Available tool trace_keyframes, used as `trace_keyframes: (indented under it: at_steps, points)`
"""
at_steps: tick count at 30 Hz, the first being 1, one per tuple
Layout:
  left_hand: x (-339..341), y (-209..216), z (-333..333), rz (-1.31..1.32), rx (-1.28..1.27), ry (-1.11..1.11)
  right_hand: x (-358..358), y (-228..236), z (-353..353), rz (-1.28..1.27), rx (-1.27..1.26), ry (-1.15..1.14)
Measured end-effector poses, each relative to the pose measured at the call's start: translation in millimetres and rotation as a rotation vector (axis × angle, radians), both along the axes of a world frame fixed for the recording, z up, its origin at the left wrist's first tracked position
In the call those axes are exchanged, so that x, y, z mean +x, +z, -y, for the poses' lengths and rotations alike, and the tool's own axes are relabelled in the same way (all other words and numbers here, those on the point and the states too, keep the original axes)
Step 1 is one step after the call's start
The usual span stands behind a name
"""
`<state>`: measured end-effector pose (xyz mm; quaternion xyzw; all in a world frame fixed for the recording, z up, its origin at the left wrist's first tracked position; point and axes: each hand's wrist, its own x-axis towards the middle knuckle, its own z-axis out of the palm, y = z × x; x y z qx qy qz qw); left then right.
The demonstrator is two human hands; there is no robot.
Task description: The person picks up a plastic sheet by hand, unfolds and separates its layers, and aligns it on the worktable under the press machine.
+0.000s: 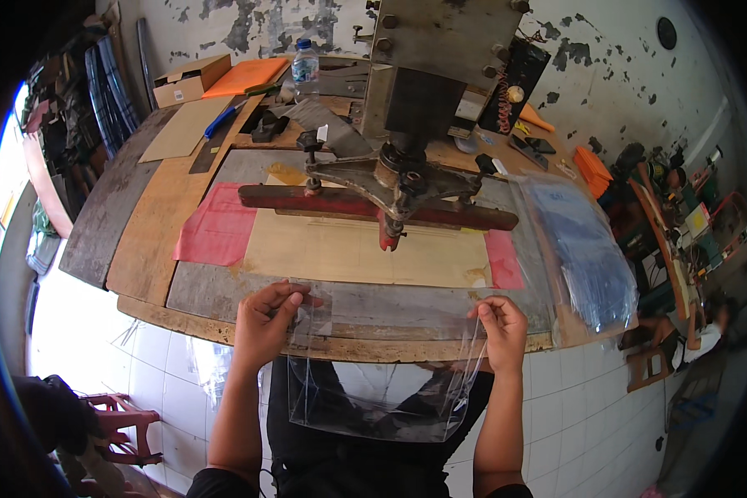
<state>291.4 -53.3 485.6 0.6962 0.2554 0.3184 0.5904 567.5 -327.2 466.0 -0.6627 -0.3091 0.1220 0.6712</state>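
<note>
Between my two hands hangs a clear plastic sheet (373, 407), folded like a pouch, its lower part drooping below the table's front edge. My left hand (266, 319) pinches its upper left corner, and my right hand (500, 328) pinches the upper right one. Just beyond them is the press machine (398, 178), with a long red bar (324, 202) above the bed. Under that bar lies a cream-coloured sheet (340, 257) with pink cloth (220, 224) showing at both ends. The sheet I hold is apart from the bar.
On the table's right lies a stack of clear plastic sheets (585, 249). A water bottle (305, 68), a cardboard box (192, 79) and orange sheets (245, 77) stand at the back left. Phones (529, 149) lie at the back right. A red stool (129, 427) is on the floor.
</note>
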Motion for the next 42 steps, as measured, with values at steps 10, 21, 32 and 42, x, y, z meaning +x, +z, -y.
trace_keyframes:
  at_steps: [10, 21, 32, 42]
  points:
    - [-2.2, -9.4, -3.6, 0.036, -0.011, -0.017, 0.2, 1.0, 0.5, 0.036, -0.041, -0.018]
    - [-4.4, -4.1, -3.7, 0.049, 0.022, -0.064, -0.6, -0.5, 0.7, 0.031, -0.033, -0.017]
    - [-35.6, -31.4, 44.2, 0.001, 0.734, 0.180, -43.5, -17.9, 42.3, 0.145, -0.113, -0.002]
    - [-27.3, -89.7, 45.8, 0.051, 1.079, 0.334, -39.9, -84.6, 15.9, 1.013, 0.106, -0.349]
